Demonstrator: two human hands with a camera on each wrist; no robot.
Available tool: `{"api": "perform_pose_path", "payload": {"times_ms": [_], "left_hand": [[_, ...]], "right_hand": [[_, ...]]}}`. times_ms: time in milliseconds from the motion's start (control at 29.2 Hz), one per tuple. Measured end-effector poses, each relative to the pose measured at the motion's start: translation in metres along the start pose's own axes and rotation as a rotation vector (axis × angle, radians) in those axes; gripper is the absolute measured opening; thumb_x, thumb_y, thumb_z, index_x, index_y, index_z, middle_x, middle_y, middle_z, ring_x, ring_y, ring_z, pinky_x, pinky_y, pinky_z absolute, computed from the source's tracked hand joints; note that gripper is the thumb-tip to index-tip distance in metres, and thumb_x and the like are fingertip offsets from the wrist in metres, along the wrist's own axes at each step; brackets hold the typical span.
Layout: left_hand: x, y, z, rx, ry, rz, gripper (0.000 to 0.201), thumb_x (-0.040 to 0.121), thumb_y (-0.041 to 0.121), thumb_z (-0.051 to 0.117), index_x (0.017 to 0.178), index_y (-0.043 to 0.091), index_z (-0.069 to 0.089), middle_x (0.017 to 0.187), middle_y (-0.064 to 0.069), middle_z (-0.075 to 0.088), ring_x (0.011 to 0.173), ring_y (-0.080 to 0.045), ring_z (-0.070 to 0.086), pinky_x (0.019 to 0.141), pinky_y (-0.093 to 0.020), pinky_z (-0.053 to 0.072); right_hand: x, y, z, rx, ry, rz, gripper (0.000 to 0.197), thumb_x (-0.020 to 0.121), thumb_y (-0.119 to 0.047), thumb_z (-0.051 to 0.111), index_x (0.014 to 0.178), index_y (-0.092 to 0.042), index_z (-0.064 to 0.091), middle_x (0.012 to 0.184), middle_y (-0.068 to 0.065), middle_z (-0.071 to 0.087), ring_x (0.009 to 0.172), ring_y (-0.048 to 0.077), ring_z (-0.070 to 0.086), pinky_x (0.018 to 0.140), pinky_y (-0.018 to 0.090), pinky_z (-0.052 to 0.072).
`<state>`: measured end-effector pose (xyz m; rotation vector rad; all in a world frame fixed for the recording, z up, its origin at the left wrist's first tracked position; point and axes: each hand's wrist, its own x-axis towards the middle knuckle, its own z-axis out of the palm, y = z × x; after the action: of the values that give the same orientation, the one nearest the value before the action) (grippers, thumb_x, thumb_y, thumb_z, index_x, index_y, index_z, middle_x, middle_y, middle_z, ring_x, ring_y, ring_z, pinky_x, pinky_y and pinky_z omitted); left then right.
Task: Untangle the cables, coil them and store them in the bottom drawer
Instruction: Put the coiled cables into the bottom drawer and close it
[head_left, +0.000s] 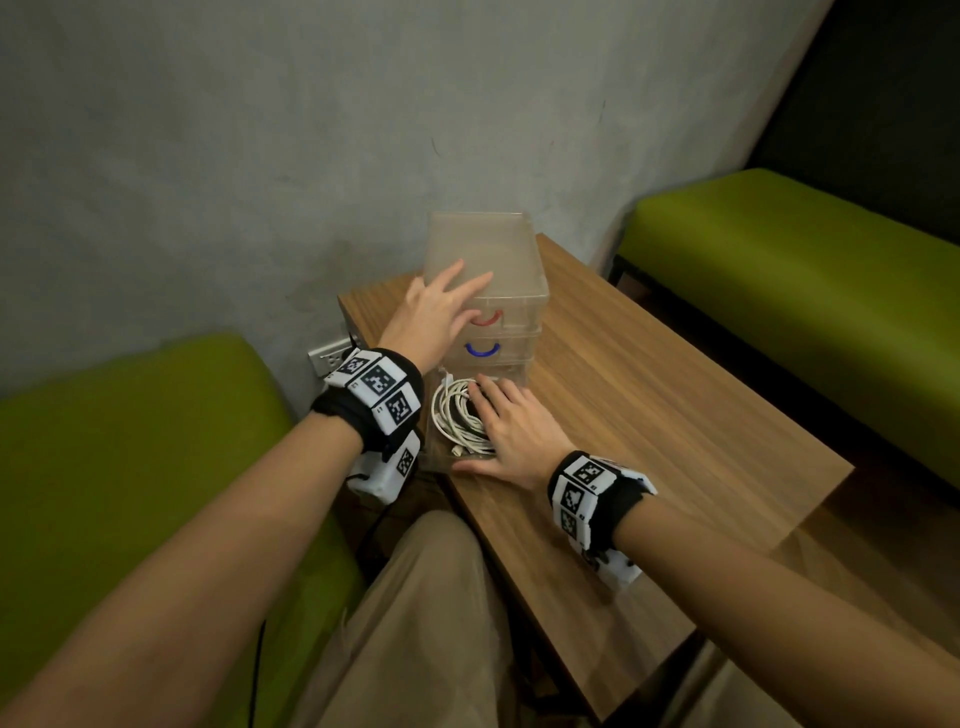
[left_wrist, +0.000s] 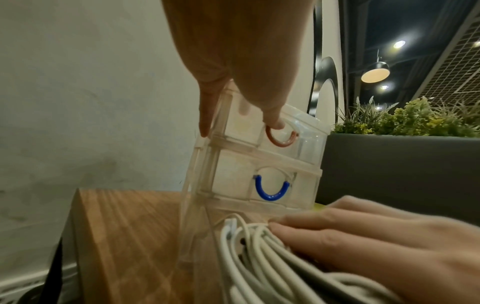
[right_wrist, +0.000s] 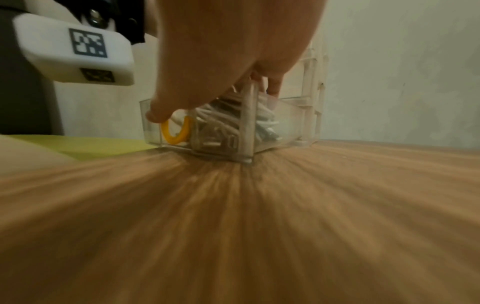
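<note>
A clear three-drawer unit (head_left: 488, 260) stands at the table's far end by the wall, with a red handle (head_left: 485, 319) on top and a blue handle (head_left: 482, 351) in the middle. Its bottom drawer (right_wrist: 285, 123), with a yellow handle (right_wrist: 175, 131), is pulled out toward me. Coiled white cables (head_left: 452, 410) lie inside it. My left hand (head_left: 441, 306) rests with straight fingers on the unit's top front edge, one fingertip by the red handle (left_wrist: 280, 139). My right hand (head_left: 514, 431) lies flat on the cables (left_wrist: 254, 257), with its thumb down at the drawer's front.
The wooden table (head_left: 649, 415) stretches bare to the right of the unit. Green benches (head_left: 805, 291) flank it on both sides, and a grey wall stands just behind. A wall socket (head_left: 327, 356) sits low on the left. My leg is under the table's near edge.
</note>
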<state>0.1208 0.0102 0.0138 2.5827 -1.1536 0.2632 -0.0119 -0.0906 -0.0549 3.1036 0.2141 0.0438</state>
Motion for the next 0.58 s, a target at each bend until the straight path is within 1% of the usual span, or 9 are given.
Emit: {"api": "perform_pose_path", "payload": {"times_ms": [68, 171, 274, 308, 376, 445, 513, 547, 582], "left_hand": [[0.0, -0.002, 0.0, -0.028, 0.002, 0.0, 0.046, 0.095, 0.033, 0.041, 0.14, 0.033, 0.033, 0.151, -0.007, 0.029, 0.121, -0.042, 0.043, 0.107, -0.05, 0.03], [0.002, -0.003, -0.004, -0.021, -0.002, 0.001, 0.045, 0.096, 0.035, 0.04, 0.14, 0.033, 0.033, 0.15, -0.009, 0.03, 0.123, -0.04, 0.044, 0.108, -0.048, 0.028], [0.003, 0.0, -0.008, 0.004, -0.014, -0.014, 0.045, 0.096, 0.035, 0.041, 0.14, 0.031, 0.034, 0.15, -0.01, 0.031, 0.122, -0.039, 0.045, 0.108, -0.045, 0.027], [0.002, 0.001, -0.009, 0.005, -0.02, -0.016, 0.045, 0.096, 0.035, 0.041, 0.14, 0.032, 0.033, 0.15, -0.009, 0.031, 0.122, -0.04, 0.045, 0.108, -0.045, 0.028], [-0.002, 0.0, -0.009, 0.009, -0.027, -0.01, 0.046, 0.096, 0.036, 0.041, 0.14, 0.033, 0.031, 0.151, -0.008, 0.03, 0.122, -0.041, 0.045, 0.107, -0.047, 0.03], [-0.008, -0.004, -0.012, 0.016, -0.032, 0.004, 0.046, 0.095, 0.036, 0.041, 0.14, 0.033, 0.031, 0.151, -0.008, 0.03, 0.122, -0.039, 0.046, 0.107, -0.046, 0.031], [-0.014, -0.007, -0.017, 0.046, -0.013, 0.046, 0.045, 0.095, 0.038, 0.041, 0.14, 0.034, 0.032, 0.15, -0.008, 0.032, 0.119, -0.038, 0.05, 0.104, -0.045, 0.034], [-0.016, -0.008, -0.018, 0.049, -0.002, 0.071, 0.045, 0.095, 0.038, 0.041, 0.139, 0.034, 0.033, 0.149, -0.007, 0.033, 0.116, -0.038, 0.052, 0.103, -0.046, 0.035], [-0.02, -0.009, -0.017, 0.033, 0.011, 0.094, 0.044, 0.094, 0.037, 0.043, 0.138, 0.034, 0.035, 0.149, -0.007, 0.034, 0.113, -0.038, 0.053, 0.102, -0.047, 0.037]], "right_hand": [[0.006, 0.002, -0.001, 0.032, 0.005, 0.035, 0.102, 0.075, -0.075, 0.037, 0.143, 0.0, 0.023, 0.148, 0.017, 0.032, 0.132, 0.032, 0.033, 0.107, 0.042, 0.03], [0.011, 0.012, -0.003, -0.011, 0.01, 0.013, 0.099, 0.076, -0.075, 0.04, 0.143, -0.004, 0.025, 0.147, 0.014, 0.034, 0.13, 0.03, 0.034, 0.104, 0.042, 0.03], [0.01, 0.013, -0.007, -0.12, 0.008, 0.032, 0.1, 0.073, -0.081, 0.03, 0.14, -0.007, 0.033, 0.142, 0.014, 0.037, 0.121, 0.031, 0.041, 0.095, 0.048, 0.035], [0.011, 0.012, -0.008, -0.143, 0.008, 0.043, 0.101, 0.072, -0.082, 0.031, 0.14, -0.007, 0.032, 0.141, 0.015, 0.037, 0.119, 0.031, 0.042, 0.093, 0.048, 0.035], [0.012, 0.01, -0.009, -0.135, -0.032, 0.037, 0.102, 0.073, -0.079, 0.039, 0.143, -0.006, 0.026, 0.14, 0.015, 0.034, 0.12, 0.032, 0.038, 0.094, 0.047, 0.033], [0.008, 0.01, -0.009, -0.057, -0.07, 0.012, 0.103, 0.074, -0.077, 0.042, 0.146, -0.007, 0.018, 0.144, 0.013, 0.03, 0.128, 0.03, 0.031, 0.102, 0.049, 0.027], [-0.001, 0.013, -0.007, 0.081, -0.098, 0.006, 0.105, 0.073, -0.079, 0.035, 0.148, -0.012, 0.006, 0.151, 0.008, 0.021, 0.14, 0.026, 0.019, 0.11, 0.058, 0.013], [-0.006, 0.015, -0.006, 0.158, -0.114, 0.009, 0.104, 0.072, -0.08, 0.031, 0.148, -0.015, 0.002, 0.154, 0.004, 0.016, 0.143, 0.023, 0.013, 0.11, 0.06, 0.007], [-0.01, 0.017, -0.005, 0.218, -0.128, 0.013, 0.102, 0.073, -0.08, 0.028, 0.148, -0.017, 0.001, 0.156, 0.002, 0.012, 0.144, 0.021, 0.009, 0.11, 0.061, 0.005]]}}
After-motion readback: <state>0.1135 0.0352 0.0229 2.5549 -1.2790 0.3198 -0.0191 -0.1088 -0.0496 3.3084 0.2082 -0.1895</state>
